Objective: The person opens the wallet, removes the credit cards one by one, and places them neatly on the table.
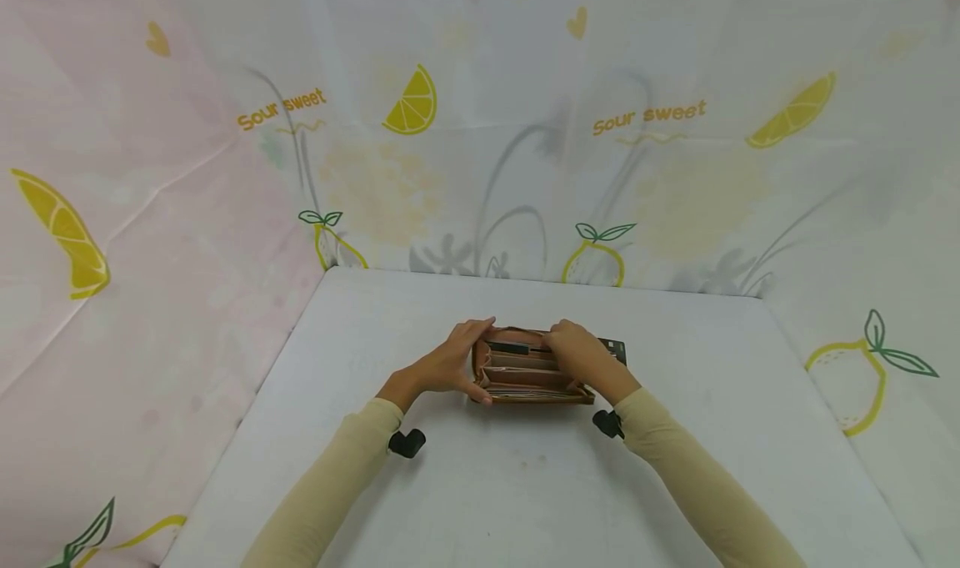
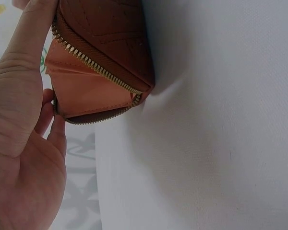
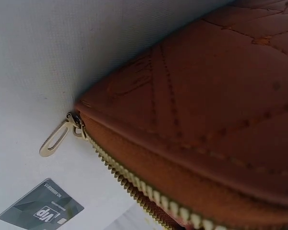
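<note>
A brown leather zip-around wallet (image 1: 528, 398) stands unzipped on the table, its compartments facing up. My left hand (image 1: 444, 361) grips its left end, thumb at the near side and fingers at the far side. In the left wrist view, the left hand (image 2: 19, 129) spreads the wallet's gusseted end (image 2: 91, 91). At the far rim, right of the middle, my right hand (image 1: 581, 353) holds the wallet with curled fingers, the fingertips partly hidden. A dark card (image 1: 508, 348) shows in the back compartment. The right wrist view shows the wallet's corner and gold zip pull (image 3: 55, 139), not the hand.
A grey VIP card (image 3: 41, 208) lies on the white table (image 1: 480, 485), just behind the wallet's right end. Lemon-printed cloth (image 1: 480, 176) rises behind the table and along its sides.
</note>
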Demonstrator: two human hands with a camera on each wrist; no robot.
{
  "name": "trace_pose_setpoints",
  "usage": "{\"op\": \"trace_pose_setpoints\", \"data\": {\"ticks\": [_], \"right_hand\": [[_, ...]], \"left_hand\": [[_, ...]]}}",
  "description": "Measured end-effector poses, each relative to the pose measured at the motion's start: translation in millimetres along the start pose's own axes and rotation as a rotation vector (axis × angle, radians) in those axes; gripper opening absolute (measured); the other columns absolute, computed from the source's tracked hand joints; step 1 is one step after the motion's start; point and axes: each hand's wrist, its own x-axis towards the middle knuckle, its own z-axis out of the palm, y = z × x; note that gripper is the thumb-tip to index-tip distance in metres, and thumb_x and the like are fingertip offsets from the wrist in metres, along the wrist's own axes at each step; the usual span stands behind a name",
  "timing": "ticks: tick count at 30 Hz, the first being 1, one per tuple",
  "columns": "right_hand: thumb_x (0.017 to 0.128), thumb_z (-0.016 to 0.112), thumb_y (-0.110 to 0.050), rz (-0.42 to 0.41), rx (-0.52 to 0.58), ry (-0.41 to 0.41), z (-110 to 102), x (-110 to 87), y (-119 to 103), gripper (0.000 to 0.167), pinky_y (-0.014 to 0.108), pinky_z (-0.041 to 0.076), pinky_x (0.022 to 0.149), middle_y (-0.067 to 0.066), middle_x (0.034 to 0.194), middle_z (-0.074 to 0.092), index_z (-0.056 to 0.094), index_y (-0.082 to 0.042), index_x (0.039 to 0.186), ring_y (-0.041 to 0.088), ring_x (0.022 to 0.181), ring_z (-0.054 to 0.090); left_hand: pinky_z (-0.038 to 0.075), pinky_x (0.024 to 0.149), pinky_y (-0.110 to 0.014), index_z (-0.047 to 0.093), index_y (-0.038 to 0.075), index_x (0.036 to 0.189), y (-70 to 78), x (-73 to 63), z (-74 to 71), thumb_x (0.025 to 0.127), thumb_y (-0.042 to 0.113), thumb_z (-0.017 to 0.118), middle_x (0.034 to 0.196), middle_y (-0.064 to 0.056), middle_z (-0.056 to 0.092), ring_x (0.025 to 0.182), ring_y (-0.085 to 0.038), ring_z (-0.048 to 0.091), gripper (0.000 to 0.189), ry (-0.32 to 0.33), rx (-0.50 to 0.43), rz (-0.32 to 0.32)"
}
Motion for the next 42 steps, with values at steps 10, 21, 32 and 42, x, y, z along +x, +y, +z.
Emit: {"op": "trace_pose_setpoints", "data": {"ticks": [10, 21, 32, 42], "right_hand": [[0.087, 0.068, 0.005, -0.032, 0.038, -0.003, 4.7, -1.1, 5.9, 0.012, 0.035, 0.052, 0.075, 0.007, 0.086, 0.065, 0.071, -0.002, 0.097, 0.022, 0.082, 0.063], [0.082, 0.07, 0.01, -0.049, 0.059, 0.16, 20.5, -6.6, 8.6, 0.019, 0.036, 0.05, 0.075, 0.008, 0.089, 0.057, 0.064, 0.001, 0.097, 0.024, 0.085, 0.055], [0.087, 0.065, 0.006, -0.039, 0.144, 0.225, 18.4, -6.6, 9.5, 0.008, 0.039, 0.047, 0.071, 0.008, 0.085, 0.053, 0.062, 0.001, 0.093, 0.024, 0.079, 0.051], [0.087, 0.071, 0.001, -0.003, 0.269, 0.176, 12.1, -2.6, 13.8, 0.006, 0.038, 0.05, 0.073, 0.007, 0.084, 0.064, 0.066, -0.003, 0.089, 0.023, 0.081, 0.058]], "left_hand": [[0.03, 0.109, -0.048, 0.014, 0.006, 0.156, -1.3, 1.2, 0.7, 0.06, 0.046, 0.092, 0.148, -0.007, 0.03, 0.135, -0.027, 0.025, 0.13, 0.005, 0.002, 0.018], [0.031, 0.109, -0.049, 0.013, 0.004, 0.156, 0.1, 0.2, 0.3, 0.061, 0.045, 0.092, 0.148, -0.008, 0.031, 0.136, -0.028, 0.024, 0.13, 0.002, -0.009, 0.016], [0.031, 0.108, -0.05, 0.014, 0.004, 0.156, 2.2, -0.4, 0.3, 0.062, 0.043, 0.092, 0.147, -0.01, 0.031, 0.135, -0.029, 0.025, 0.129, 0.001, -0.014, 0.021], [0.03, 0.109, -0.048, 0.013, 0.003, 0.156, 0.7, 0.1, -0.4, 0.061, 0.041, 0.093, 0.146, -0.009, 0.031, 0.134, -0.028, 0.025, 0.129, -0.004, -0.01, 0.017]]}}
